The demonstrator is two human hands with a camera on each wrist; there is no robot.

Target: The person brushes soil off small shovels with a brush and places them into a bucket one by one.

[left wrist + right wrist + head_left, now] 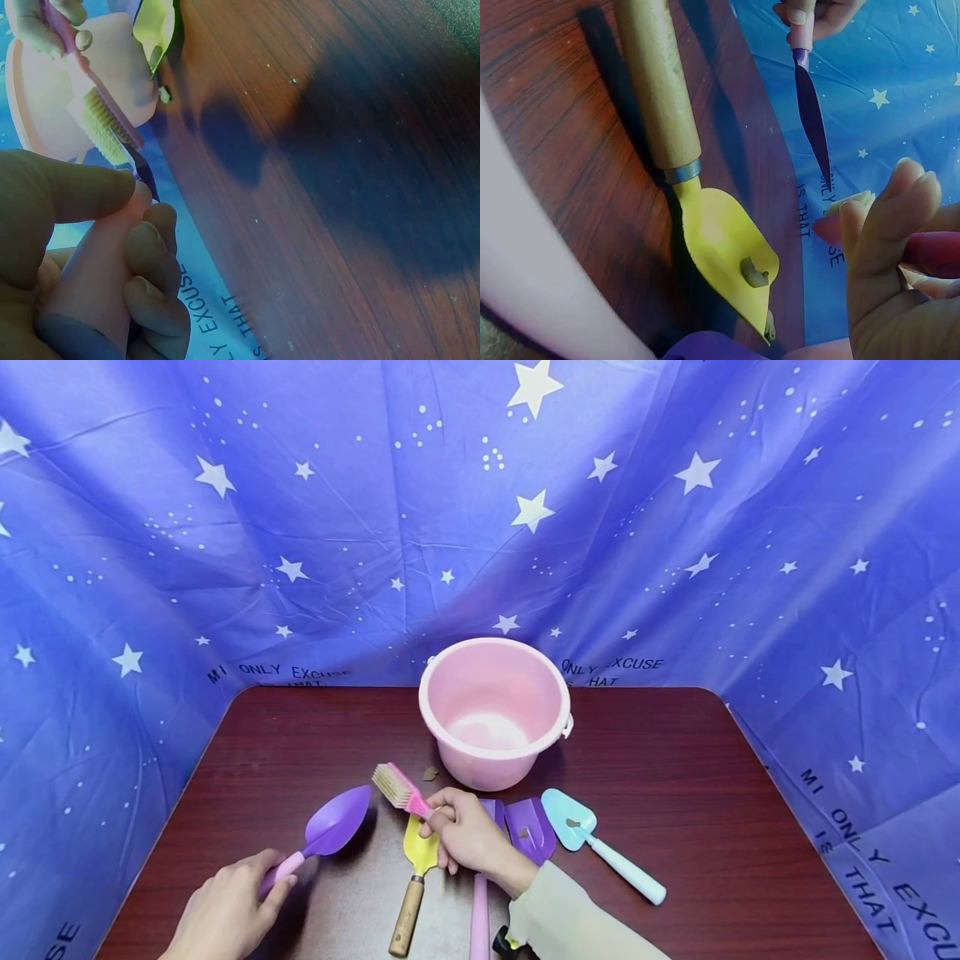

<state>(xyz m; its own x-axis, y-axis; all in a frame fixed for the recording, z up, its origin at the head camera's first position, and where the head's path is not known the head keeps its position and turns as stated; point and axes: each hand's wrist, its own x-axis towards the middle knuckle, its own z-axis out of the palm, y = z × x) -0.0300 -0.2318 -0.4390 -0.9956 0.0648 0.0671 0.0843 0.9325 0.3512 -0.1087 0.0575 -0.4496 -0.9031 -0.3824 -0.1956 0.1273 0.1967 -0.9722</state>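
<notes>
My left hand (228, 906) grips the pink handle of a purple hand trowel (337, 821), its blade raised off the table and pointing up to the right. The left wrist view shows the fingers curled round that handle (105, 262). In my right hand (468, 831) is a pink brush (396, 787) with pale bristles, held over the table with its head toward the trowel blade. Beneath the right hand lies a yellow trowel (727, 236) with a wooden handle; a small brown clump (754, 273) sits on its blade.
A pink bucket (495, 760) stands at the back middle. Right of my right hand lie a purple scoop (536, 827) and a light blue trowel (622, 864), each with a brown bit on it. A pink handle (480, 918) lies at the front. Another brown bit (431, 773) rests near the bucket.
</notes>
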